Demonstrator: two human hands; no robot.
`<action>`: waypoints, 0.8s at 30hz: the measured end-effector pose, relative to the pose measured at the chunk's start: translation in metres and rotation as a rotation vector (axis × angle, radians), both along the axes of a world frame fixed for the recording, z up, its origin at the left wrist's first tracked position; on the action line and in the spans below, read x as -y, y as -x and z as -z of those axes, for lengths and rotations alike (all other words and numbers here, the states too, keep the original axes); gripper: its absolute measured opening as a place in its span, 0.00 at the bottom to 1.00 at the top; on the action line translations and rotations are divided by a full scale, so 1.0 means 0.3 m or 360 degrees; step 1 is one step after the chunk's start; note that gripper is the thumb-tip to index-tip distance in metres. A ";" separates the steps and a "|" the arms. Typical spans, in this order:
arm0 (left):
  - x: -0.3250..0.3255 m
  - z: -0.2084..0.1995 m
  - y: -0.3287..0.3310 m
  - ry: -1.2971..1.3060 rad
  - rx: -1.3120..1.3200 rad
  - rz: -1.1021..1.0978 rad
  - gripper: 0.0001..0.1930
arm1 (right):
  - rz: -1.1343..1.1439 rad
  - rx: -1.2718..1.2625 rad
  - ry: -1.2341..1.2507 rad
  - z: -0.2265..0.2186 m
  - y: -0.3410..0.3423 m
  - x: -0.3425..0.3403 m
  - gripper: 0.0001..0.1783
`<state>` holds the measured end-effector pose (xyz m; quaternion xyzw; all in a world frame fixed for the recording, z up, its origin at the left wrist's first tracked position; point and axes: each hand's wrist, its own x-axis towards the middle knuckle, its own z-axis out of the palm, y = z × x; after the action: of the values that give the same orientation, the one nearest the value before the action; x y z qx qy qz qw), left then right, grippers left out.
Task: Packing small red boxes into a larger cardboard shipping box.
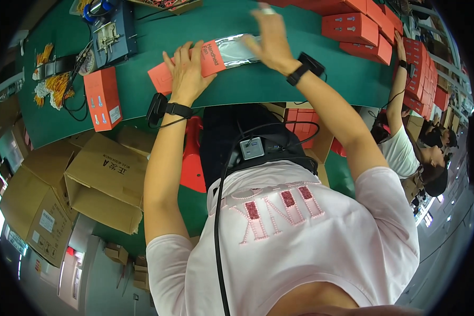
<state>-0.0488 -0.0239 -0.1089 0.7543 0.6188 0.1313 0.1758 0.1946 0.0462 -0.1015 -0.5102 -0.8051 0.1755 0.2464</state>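
My left hand [187, 73] lies with spread fingers over a flat red carton [213, 57] on the green table. A shiny silver pouch [238, 51] extends from the carton's right end; whether it is inside or under the carton, I cannot tell. My right hand [273, 39] is over the pouch's right end, its thumb apart from the other fingers. Motion blurs its fingertips, and a white band shows on one finger. Nothing is visible in its grasp.
A red box [102, 99] stands at the table's left edge, near orange and white cords [58, 87] and a blue bench device [113, 34]. Stacked red boxes [350, 29] fill the far right, where a co-worker's arm [398, 84] reaches in. Open cardboard cartons [105, 179] sit below left.
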 end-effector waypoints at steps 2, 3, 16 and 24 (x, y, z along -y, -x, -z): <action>-0.002 -0.004 -0.012 0.0001 -0.0002 0.0001 0.46 | 0.0339 -0.0304 0.0804 -0.040 -0.069 0.016 0.42; -0.006 -0.013 -0.024 0.0016 0.0014 0.0019 0.44 | 0.0676 -0.0616 0.1603 -0.070 -0.085 0.035 0.47; 0.007 -0.198 -0.240 -0.0480 0.1237 -0.0278 0.51 | -0.0395 0.0646 -0.0241 -0.530 -0.010 0.170 0.29; 0.022 -0.148 -0.159 -0.0569 0.1041 -0.0157 0.40 | -0.0034 -0.0653 -0.1088 -0.390 0.148 0.032 0.37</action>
<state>-0.0011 -0.0306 -0.0644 0.6606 0.5327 0.4796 0.2233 0.1502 0.0364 0.0156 -0.3446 -0.7564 -0.0018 0.5560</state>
